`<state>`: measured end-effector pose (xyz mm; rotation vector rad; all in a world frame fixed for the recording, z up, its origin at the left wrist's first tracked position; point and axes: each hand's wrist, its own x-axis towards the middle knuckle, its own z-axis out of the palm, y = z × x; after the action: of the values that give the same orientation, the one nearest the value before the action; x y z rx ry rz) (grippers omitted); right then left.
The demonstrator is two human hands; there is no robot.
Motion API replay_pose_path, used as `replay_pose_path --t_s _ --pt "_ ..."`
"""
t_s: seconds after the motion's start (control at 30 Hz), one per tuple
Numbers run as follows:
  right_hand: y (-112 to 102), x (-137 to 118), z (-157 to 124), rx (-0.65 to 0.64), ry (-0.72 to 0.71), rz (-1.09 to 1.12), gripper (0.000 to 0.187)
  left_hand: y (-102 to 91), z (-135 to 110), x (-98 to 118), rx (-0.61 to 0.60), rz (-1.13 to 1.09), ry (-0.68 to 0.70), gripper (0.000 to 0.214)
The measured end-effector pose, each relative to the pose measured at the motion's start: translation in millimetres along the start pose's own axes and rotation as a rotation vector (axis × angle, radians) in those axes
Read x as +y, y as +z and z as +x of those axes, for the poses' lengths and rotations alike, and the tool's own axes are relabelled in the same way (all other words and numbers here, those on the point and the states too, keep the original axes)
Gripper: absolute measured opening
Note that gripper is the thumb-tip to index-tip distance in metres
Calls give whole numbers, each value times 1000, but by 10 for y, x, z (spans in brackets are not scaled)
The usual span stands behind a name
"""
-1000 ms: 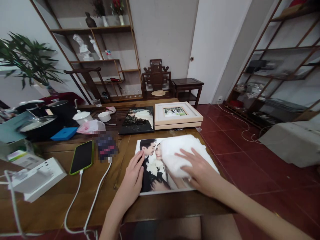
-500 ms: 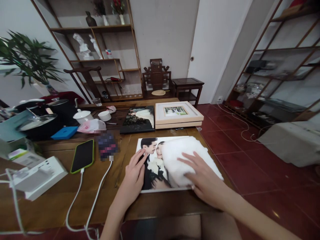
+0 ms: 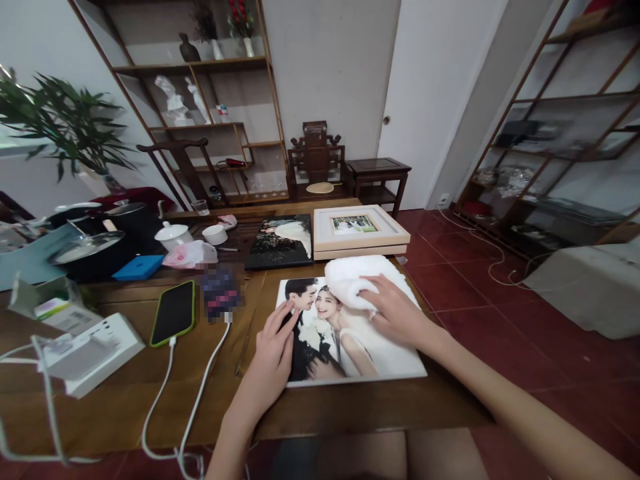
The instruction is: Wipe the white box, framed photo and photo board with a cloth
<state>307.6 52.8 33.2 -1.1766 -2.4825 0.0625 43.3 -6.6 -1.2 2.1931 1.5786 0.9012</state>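
Note:
A large wedding photo print (image 3: pixel 345 340) lies flat near the front edge of the wooden table (image 3: pixel 125 400). My left hand (image 3: pixel 273 353) rests open on the print's left edge, fingers spread flat. My right hand (image 3: pixel 395 310) presses a bunched white cloth (image 3: pixel 353 283) against the print's upper right part, fingers curled over the cloth.
Behind the print lie a dark photo panel (image 3: pixel 280 241) and a light wooden picture frame (image 3: pixel 357 230). To the left sit a green-cased phone (image 3: pixel 174 312) on a white cable, a white box (image 3: pixel 93 353), pots, cups and a blue case. Red tiled floor lies to the right.
My right hand slid the white cloth from the print's middle up to its top right corner, uncovering more of the picture. The left hand stayed on the left edge.

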Motion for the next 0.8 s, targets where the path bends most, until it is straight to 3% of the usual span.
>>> replay_pose_path --t_s 0.1,0.17,0.4,0.5,0.6,0.8 --pt "33 0 65 11 12 1 43 -5 -8 18 4 0 -22 43" --pt "7 -102 -37 -9 18 12 41 -6 -9 22 7 -6 -21 43" --pt "-170 -652 -860 -111 -89 109 40 -3 -9 11 -1 -3 8 43" --pt "-177 -717 -1006 -85 -154 118 33 -4 -13 7 -15 7 2 43" --pt "-176 -634 -859 -61 -99 130 40 -10 -11 12 -19 3 -4 42" --pt "-133 -244 -88 -41 44 70 44 -25 -13 32 -26 -20 -29 41"
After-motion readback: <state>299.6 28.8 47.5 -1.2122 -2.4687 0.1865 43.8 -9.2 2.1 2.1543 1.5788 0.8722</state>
